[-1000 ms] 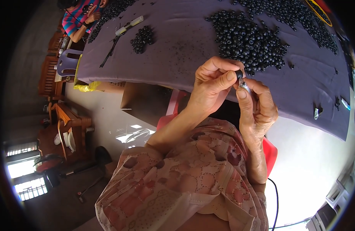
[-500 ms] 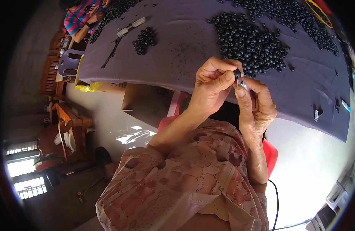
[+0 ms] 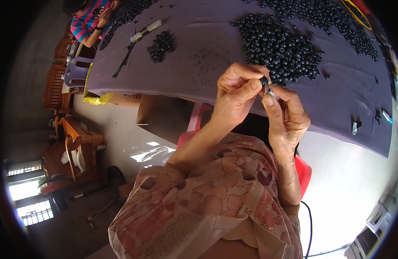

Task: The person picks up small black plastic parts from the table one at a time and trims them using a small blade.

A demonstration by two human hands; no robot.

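Between thumb and forefinger, my left hand (image 3: 237, 96) pinches a small black round piece (image 3: 263, 81) above the table's near edge. My right hand (image 3: 289, 113) is closed on a small silvery piece (image 3: 270, 92), its tip against or very close to the black piece. Fingers cover most of the silvery piece, so its exact kind is hidden. Just beyond my hands, a big heap of similar black round pieces (image 3: 276, 47) lies on the purple-grey tablecloth (image 3: 194, 73).
A smaller black pile (image 3: 161, 45) lies left, near a pale-handled tool (image 3: 146, 31). Across the table, a person (image 3: 89, 21) in a striped shirt works beside more pieces. Scraps of foil (image 3: 355, 128) lie at right. A yellow-rimmed container (image 3: 358, 15) stands far right.
My hands keep the same pinch on the black piece and silvery piece, with only a slight shift. Across the table, the person's hand has risen a little.
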